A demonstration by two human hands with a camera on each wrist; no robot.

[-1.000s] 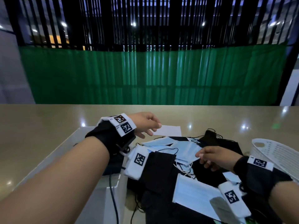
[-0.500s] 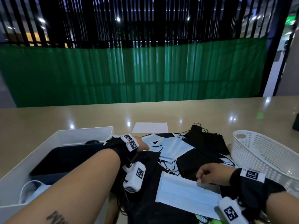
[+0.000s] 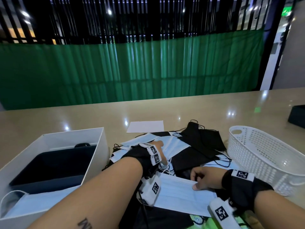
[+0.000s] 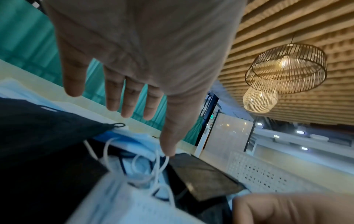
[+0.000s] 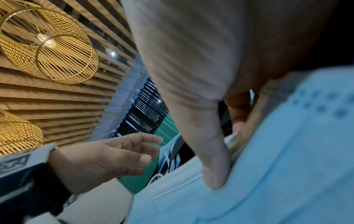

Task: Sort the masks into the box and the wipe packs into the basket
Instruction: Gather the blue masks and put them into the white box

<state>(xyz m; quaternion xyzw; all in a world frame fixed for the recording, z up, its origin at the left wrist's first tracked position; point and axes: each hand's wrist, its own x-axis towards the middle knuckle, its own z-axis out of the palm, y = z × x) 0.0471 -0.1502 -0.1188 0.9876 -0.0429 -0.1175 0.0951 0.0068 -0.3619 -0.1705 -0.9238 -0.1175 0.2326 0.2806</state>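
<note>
1. The left hand (image 3: 157, 147) hangs over the heap of masks (image 3: 184, 151) at the table's centre, fingers straight and spread, grasping nothing; in the left wrist view its thumb tip (image 4: 169, 149) touches white ear loops (image 4: 157, 169) of the blue masks below.
2. The right hand (image 3: 203, 179) sits at about 5 o'clock from the left one; its thumb (image 5: 212, 166) presses on top of a light blue mask (image 3: 179, 195) while the fingers curl under that mask's far edge, pinching it; the mask lies flat at the near edge of the heap, at 6 o'clock.
3. The heap mixes black and light blue masks, overlapping, with loops tangled between them; black ones reach toward 1 o'clock.
4. The white box (image 3: 99, 156) stands at 9 o'clock of the heap, just beside it; inside lie a dark mask (image 3: 54, 166) and, nearer the camera, a light blue one (image 3: 36, 202) with a white loop.
5. The white perforated basket (image 3: 257, 162) stands at 3 o'clock of the heap, near it; what it holds cannot be told.
6. A green packet (image 3: 199, 219) shows partly under the masks at 6 o'clock; whether it is a wipe pack cannot be told.
7. A white sheet (image 3: 146, 126) lies on the beige table (image 3: 82, 116) at 12 o'clock, beyond the heap; a dark object (image 3: 297, 116) sits at the far right edge.
</note>
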